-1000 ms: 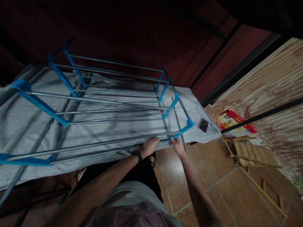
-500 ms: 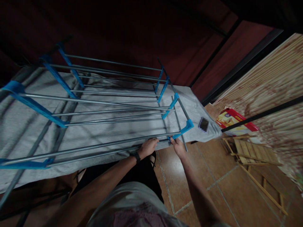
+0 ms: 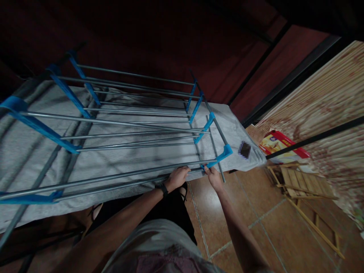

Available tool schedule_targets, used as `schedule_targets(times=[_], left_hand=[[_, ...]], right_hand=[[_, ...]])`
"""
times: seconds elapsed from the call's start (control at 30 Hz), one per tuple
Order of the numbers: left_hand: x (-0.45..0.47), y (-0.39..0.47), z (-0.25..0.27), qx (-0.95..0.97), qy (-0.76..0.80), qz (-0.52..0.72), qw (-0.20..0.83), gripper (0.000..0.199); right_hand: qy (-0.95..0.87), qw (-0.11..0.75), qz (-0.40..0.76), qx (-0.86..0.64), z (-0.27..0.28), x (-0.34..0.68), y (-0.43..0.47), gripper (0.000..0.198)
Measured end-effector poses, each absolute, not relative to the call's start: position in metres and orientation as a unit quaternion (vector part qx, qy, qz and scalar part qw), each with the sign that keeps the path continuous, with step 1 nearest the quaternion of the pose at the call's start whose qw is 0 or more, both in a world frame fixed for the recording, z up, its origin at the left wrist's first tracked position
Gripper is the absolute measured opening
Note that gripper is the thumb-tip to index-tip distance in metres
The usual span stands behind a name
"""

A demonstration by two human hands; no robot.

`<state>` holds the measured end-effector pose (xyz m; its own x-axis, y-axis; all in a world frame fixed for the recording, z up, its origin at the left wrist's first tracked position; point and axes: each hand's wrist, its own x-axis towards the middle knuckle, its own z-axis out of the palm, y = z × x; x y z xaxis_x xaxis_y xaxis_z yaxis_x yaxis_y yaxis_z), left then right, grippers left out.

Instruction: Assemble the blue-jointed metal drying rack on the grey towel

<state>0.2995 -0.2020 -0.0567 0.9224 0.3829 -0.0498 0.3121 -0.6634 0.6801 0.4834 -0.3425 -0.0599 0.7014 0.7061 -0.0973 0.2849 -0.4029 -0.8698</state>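
Dark red backdrop behind the rack; grey cloth beneath it, brown tiled floor off its near right corner. Rack, metal tubes with blue brackets, lies across the cloth, most of it beyond and left of both hands. Left hand, at the rack's near edge, toward its right end: fingers curled closed over the lower front tube. Right hand just beside, at the rack's near right corner: thumb and fingers pinched on the lower end of the corner bracket.
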Motion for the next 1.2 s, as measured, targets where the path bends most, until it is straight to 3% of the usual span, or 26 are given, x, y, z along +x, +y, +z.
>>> schedule_targets(times=[0.33, 0.57, 0.83, 1.2], left_hand=[[0.297, -0.203, -0.054, 0.943, 0.149, 0.039, 0.294, 0.041], [0.293, -0.199, -0.057, 0.927, 0.166, 0.048, 0.332, 0.034], [0.292, -0.203, -0.056, 0.955, 0.145, 0.033, 0.256, 0.043], [0.287, -0.203, -0.062, 0.971, 0.119, 0.029, 0.207, 0.045]], right_hand=[[-0.336, 0.394, 0.238, -0.822, -0.054, 0.49, -0.344, 0.05], [-0.381, 0.395, 0.247, -0.799, -0.058, 0.496, -0.348, 0.048], [-0.413, 0.398, 0.257, -0.777, -0.064, 0.501, -0.347, 0.049], [-0.478, 0.3, 0.225, -0.794, -0.056, 0.505, -0.343, 0.04]])
